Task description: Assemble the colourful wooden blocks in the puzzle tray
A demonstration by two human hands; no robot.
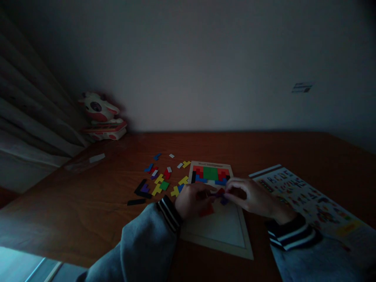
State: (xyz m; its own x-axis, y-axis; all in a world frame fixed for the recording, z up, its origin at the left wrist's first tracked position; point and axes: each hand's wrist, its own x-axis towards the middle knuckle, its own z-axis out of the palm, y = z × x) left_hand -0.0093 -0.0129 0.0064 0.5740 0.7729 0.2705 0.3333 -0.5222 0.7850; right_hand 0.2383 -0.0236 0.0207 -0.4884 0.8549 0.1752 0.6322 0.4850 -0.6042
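I am watching a person at a desk, with both hands above the middle of the puzzle board, which lies flat. The left hand and the right hand come close together, thumb and fingers pinching at a small purple piece; the light is weak, so I cannot tell which of them bears it more. A red piece lies on the board just beside the left hand.

At the far end of the board, a green block sits between coloured pieces, while the near part is mostly bare. To the left of the board are loose pieces, among them a yellow piece and a black strip. To its right lies a printed sheet.

I judge that the step in hand is turning or adjusting the purple piece with the fingertips over the board. In my opinion, the next move calls for a light, exact grip and a good look at the edges.
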